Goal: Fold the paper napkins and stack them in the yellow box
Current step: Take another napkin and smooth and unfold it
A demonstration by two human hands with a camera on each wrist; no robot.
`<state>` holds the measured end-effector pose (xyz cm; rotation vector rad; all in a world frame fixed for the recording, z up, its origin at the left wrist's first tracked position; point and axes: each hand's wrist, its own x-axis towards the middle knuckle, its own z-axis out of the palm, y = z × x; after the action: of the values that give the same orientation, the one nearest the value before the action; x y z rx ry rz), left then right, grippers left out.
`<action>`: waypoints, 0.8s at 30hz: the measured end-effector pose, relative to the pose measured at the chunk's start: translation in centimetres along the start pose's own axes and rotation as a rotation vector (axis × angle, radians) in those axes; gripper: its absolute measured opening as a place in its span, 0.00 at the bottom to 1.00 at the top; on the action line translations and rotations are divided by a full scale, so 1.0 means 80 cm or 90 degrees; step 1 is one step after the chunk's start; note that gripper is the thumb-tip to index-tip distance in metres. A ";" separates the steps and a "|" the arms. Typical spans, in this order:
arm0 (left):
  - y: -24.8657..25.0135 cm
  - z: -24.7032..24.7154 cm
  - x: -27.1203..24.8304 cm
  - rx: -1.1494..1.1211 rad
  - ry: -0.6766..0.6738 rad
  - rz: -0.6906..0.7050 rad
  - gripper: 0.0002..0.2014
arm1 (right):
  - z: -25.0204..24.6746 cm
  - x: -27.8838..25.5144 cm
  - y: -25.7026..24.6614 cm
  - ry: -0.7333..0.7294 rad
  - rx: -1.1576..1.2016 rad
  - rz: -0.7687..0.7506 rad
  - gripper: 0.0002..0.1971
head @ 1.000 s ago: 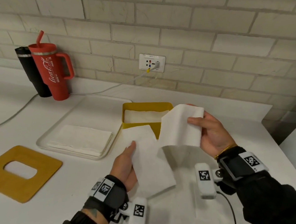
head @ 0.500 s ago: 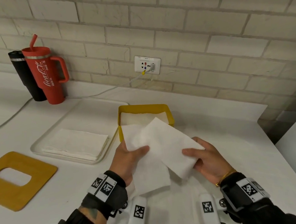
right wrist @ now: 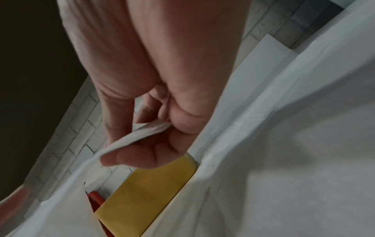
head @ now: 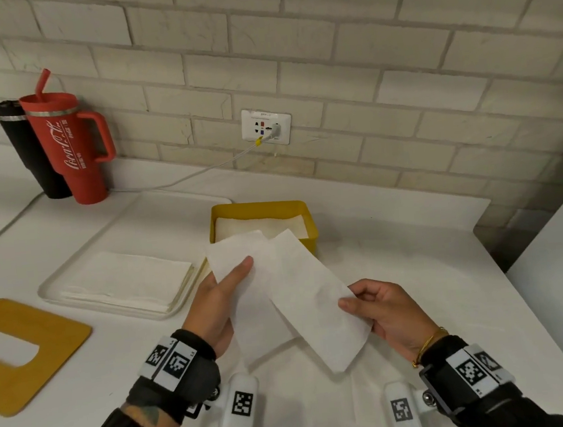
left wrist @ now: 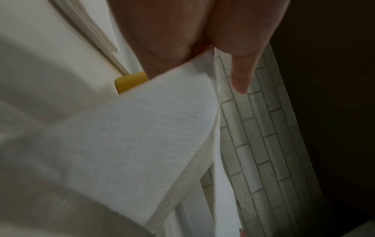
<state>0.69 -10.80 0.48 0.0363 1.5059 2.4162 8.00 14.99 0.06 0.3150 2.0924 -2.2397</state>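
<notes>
A half-folded napkin held up between two hands, just in front of the yellow box.

The white paper napkin (head: 294,291) is off the counter (head: 396,236), bent into two long flaps. The left hand (head: 216,305) grips the left flap, thumb on top and fingers behind it. The right hand (head: 385,310) pinches the near corner of the right flap between thumb and curled fingers. Just past the napkin's far edge sits the yellow box (head: 262,211), with white napkins already lying inside it. To the left of the box, a white tray (head: 157,218) holds a flat stack of napkins (head: 125,280). Further left lies a yellow board (head: 28,351) with a cut-out, and a red cup (head: 71,147) stands by the brick wall beside a black cup (head: 26,145).
</notes>
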 end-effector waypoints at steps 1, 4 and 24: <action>-0.001 0.001 0.000 0.015 0.001 0.002 0.23 | 0.001 -0.001 0.001 0.001 -0.007 0.006 0.13; -0.005 0.001 -0.001 0.060 0.017 0.010 0.22 | 0.003 -0.008 0.004 -0.006 -0.023 0.023 0.07; 0.000 -0.001 -0.005 0.170 0.023 0.054 0.16 | 0.017 -0.001 -0.008 0.005 -0.149 -0.081 0.07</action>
<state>1.05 -10.92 0.47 0.1155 1.8689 2.2724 7.79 13.66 0.75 0.1825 2.4116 -2.0262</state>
